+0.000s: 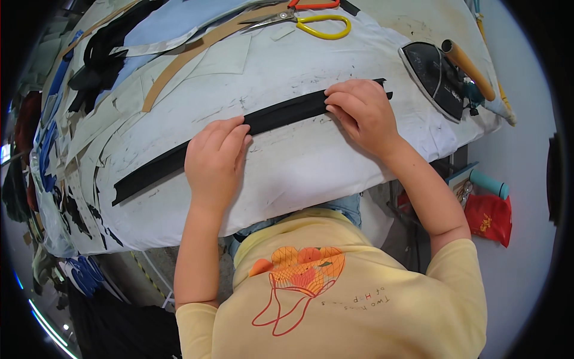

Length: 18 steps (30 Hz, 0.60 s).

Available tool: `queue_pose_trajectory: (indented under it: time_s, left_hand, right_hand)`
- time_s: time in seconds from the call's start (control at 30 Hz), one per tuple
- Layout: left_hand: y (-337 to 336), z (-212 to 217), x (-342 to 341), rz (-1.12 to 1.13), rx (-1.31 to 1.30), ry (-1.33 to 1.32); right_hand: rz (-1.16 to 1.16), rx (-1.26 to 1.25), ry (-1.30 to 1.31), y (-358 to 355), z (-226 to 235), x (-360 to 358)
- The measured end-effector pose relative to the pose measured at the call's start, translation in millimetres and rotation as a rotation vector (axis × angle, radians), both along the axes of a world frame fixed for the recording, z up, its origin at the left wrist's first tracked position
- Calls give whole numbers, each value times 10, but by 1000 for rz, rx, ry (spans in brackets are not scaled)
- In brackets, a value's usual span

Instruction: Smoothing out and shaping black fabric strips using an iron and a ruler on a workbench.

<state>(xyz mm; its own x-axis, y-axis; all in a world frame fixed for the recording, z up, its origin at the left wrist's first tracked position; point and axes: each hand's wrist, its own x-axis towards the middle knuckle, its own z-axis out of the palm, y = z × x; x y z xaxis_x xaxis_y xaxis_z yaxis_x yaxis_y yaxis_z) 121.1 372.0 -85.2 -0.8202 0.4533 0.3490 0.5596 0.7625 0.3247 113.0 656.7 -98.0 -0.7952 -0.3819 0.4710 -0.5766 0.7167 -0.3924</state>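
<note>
A long, folded strip of black fabric (287,113) lies slantwise across the white-covered table, its left end nearer to me and its right end farther off. Near the strip's middle, my left hand (216,151) pinches its edge between thumb and fingers. Toward the right end, my right hand (362,113) is closed on the strip in the same way and covers part of it. Between the two hands the strip shows a lengthwise fold. Its left end rests loose on the cloth, and a short piece of the right end sticks out past my right hand.
An iron (436,81) with a wooden handle rests at the table's right. Scissors (299,20) with yellow and red handles lie at the back, beside a tan strip (179,63), pale fabric pieces and black cloth (107,54). A red pouch (489,216) hangs below the table's right edge.
</note>
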Motion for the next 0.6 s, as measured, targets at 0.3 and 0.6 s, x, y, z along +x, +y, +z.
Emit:
queue_pose_trajectory:
  time_s: [0.3,0.6]
  left_hand:
    - [67,-36,-133,123,50,-75]
    - [57,-127,-199,123,114,-106]
  right_hand:
    - [-160,-46,-169,-89,-32,-111]
    - [-233,17,-233,-134,8,-145]
